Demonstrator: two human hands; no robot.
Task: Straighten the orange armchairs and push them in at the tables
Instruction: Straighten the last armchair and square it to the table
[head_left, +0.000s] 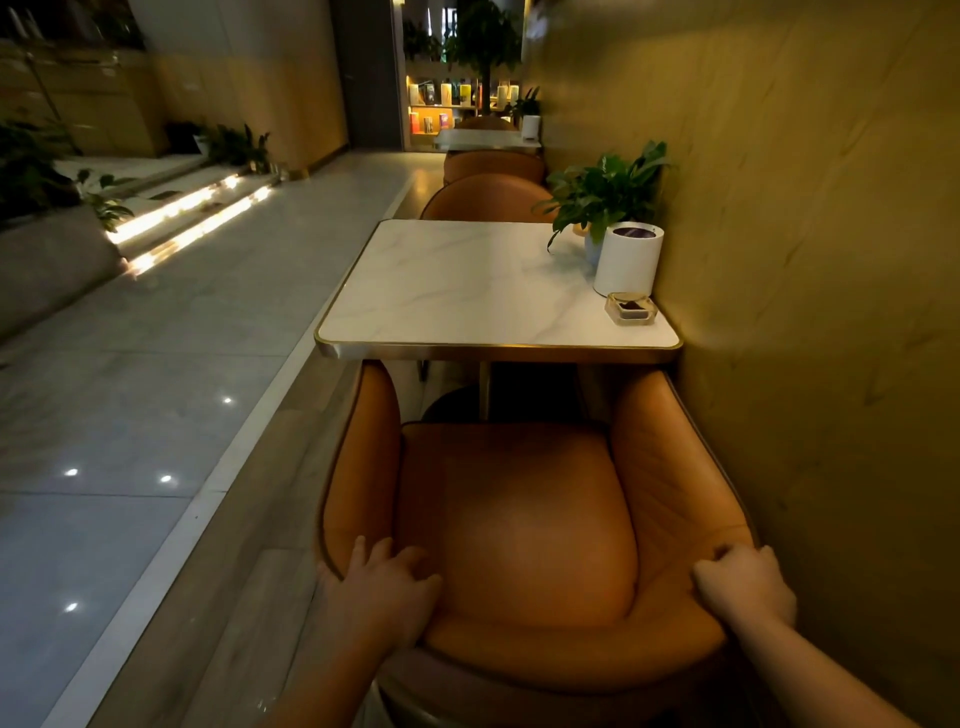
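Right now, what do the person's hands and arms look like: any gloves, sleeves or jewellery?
The left hand and the right hand are bare, without gloves. The left forearm and the right forearm are uncovered down to the picture's edge; no sleeve shows. No watch, bracelet or ring is visible in the dim light.

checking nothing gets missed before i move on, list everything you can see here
near armchair: 1, orange, in front of the near table, arms at its edge
far armchairs: at least 2, orange, between the two tables
near table: 1, white marble with a gold rim, against the right wall
far table: 1, white, further along the wall
plant: 1, green, far right corner of the near table
canister: 1, white, beside the plant
ashtray: 1, clear, in front of the canister
steps: lit, grey, far left
left hand: grips the near armchair's back, left rim
right hand: grips the back, right rim
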